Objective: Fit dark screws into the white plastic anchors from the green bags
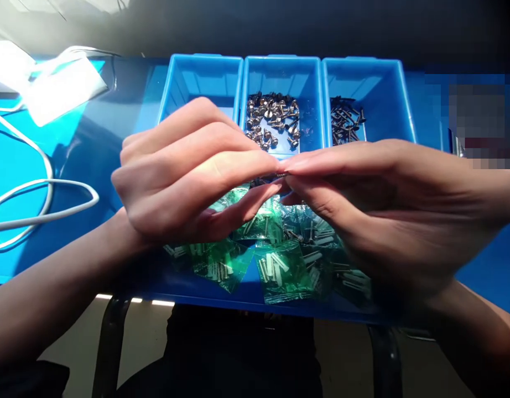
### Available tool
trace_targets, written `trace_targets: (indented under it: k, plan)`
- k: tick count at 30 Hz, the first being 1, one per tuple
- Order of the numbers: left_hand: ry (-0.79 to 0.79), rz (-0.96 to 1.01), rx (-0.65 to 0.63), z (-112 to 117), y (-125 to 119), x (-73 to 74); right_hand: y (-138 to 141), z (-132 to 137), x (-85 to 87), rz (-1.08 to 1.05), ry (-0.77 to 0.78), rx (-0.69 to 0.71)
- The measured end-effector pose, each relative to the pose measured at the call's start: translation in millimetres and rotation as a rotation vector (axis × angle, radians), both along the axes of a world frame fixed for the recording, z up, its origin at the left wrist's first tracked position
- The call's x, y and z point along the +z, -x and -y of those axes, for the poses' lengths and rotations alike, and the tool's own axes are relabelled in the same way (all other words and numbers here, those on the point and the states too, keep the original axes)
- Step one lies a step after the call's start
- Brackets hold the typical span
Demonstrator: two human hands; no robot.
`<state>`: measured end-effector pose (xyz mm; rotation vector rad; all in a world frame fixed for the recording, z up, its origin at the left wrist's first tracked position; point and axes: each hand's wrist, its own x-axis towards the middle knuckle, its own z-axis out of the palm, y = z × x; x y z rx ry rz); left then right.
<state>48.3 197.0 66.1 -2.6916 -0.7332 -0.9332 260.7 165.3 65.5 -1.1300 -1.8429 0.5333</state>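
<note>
My left hand [188, 171] and my right hand [388, 204] meet at their fingertips above the table, just in front of the middle bin. Both are closed in a pinch. A sliver of something small and perhaps metallic shows between the fingers, too covered to name. Beneath the hands lie several green clear packets [282, 271] holding white plugs and screws; the hands hide part of this pile. Silvery flanged screws [275, 113] lie in the middle blue bin [317, 88], and dark screws [344, 119] in the right blue bin [394, 105].
A third blue bin [205, 83] stands at the left of the row, its front hidden by my left hand. White cable [50, 190] loops over the blue table [72, 243] at left, near a brightly lit white object [66, 91]. Dark curved bars [112, 337] show below the table edge.
</note>
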Motion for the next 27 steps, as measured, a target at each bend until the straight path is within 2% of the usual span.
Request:
trace_targets:
  k: [2,5,9,13,15,17,20,24,27]
  plan:
    - [0.038,-0.006,0.019,2,0,1.4,0,0,0.0,-0.001,0.025,-0.004]
    - [0.007,-0.039,-0.003,2,1,0.5,-1,-1,1.7,0.022,0.036,-0.007]
    - [-0.052,-0.029,0.001,2,3,-2.6,-1,0,4.4,0.166,0.165,0.015]
    - [-0.021,-0.007,0.029,2,4,-4.6,-5,-7,5.2,0.189,0.133,-0.003]
    - [-0.049,0.026,-0.011,-2,4,-6.4,-11,-15,6.6,0.265,0.181,0.056]
    - [-0.087,0.039,-0.056,-7,4,-8.9,-17,-24,8.6,0.38,0.204,0.203]
    - [-0.138,0.038,-0.119,-13,5,-11.4,-20,-27,10.3,0.422,0.171,0.218]
    - [-0.113,0.062,-0.135,-11,6,-8.4,-10,-15,7.1,0.278,0.12,0.101]
    - [-0.083,0.064,-0.145,-7,6,-4.3,-4,-6,4.0,0.123,-0.026,0.036]
